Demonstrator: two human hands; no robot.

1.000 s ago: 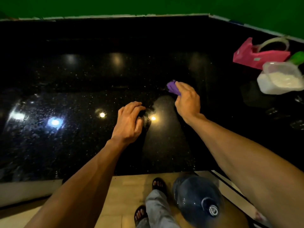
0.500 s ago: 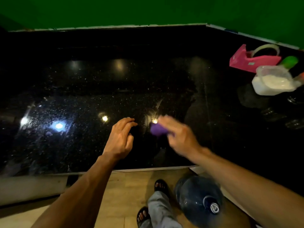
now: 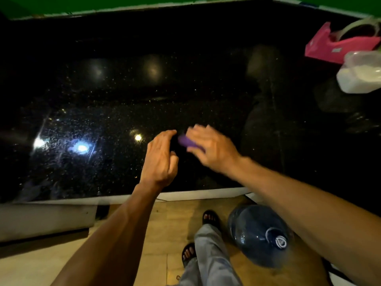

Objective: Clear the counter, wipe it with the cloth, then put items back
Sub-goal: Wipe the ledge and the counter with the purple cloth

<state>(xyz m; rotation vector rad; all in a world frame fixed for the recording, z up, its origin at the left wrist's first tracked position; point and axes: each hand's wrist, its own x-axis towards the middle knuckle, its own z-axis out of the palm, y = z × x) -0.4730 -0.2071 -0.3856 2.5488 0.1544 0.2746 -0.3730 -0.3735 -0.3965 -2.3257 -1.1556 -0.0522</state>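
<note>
A green wall backs a black, speckled counter (image 3: 144, 96) that shines with lamp reflections and fine droplets. Most of the slab is bare, so by the look of it the clearing is done and the wiping is in hand.

The right hand (image 3: 212, 147) is blurred, low over the counter, its fingers curled round a small purple cloth (image 3: 185, 141). Only a wad of the cloth shows, poking out past the fingertips toward the left hand (image 3: 159, 159); the rest is hidden under the palm. Whether the cloth touches the stone cannot be told. The left hand sits just beside the cloth, fingers half curled and loose, thumb tucked near the forefinger, holding nothing. Its fingertips almost meet the cloth's free end.

Well beyond the right fingers, at the far right corner, stand a pink bag (image 3: 329, 48) and a clear tub (image 3: 358, 77) of white powder, touching or nearly so. On the floor below the right forearm lies a blue jug (image 3: 259, 234), close to the person's sandalled feet.

The risks are plain enough. The cloth is bunched small, so each pass likely covers a narrow strip and may only smear the droplets. A wide sweep to the right could knock the tub, and if its lid is loose, powder would land on wet stone. A step back or sideways could catch the jug.
</note>
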